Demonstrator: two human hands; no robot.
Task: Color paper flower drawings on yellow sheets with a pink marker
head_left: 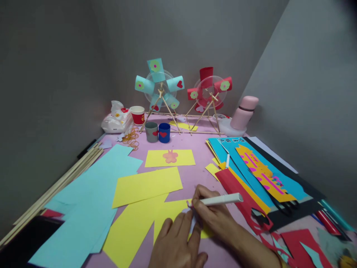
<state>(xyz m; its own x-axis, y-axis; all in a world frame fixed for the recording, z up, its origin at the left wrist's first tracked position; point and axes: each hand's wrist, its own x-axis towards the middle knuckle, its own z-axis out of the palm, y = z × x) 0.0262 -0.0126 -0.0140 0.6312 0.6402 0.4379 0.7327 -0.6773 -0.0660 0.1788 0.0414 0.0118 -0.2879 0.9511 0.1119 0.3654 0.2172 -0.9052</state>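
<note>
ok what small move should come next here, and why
Probably run the white pen along the edge of the pale piece: the right hand holds the pen with its tip down near that piece, and the left hand rests partly over it on the yellow paper.

Passable over worktop [198, 175] between yellow paper strip [147, 186] and red paper [237, 193]; blocked nearer by right hand [209, 213] and white marker [223, 199], farther by blue cylinder [164, 138].

Behind the marker [221, 200] stand two wheels [161, 93], tissue pack [116, 121] left, flask [244, 112] right.
</note>
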